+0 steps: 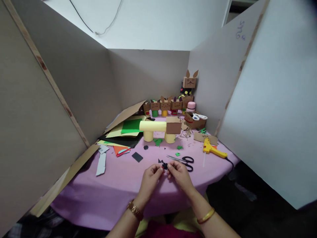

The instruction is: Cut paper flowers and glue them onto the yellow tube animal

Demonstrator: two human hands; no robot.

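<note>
Between my two hands is a small black paper flower [164,166], held above the front of the table. My left hand [151,177] pinches its left edge, while the fingers of my right hand [180,174] pinch its right edge. Just beyond lie black-handled scissors [183,160], blades pointing left, partly behind my right hand. A second black paper flower [146,147] and a black paper rectangle [137,157] rest farther left. Behind them stands a pale yellow paper-tube figure [153,126] with a brown cardboard box head [173,125].
A yellow glue gun [214,148] lies at right, its cord running off the edge. Stacked coloured paper [131,126] covers the left side. Cardboard animal figures [165,105] line the back, near a cardboard box [195,121] holding white scissors [199,116]. Grey panels [148,69] enclose the pink-covered table [119,190].
</note>
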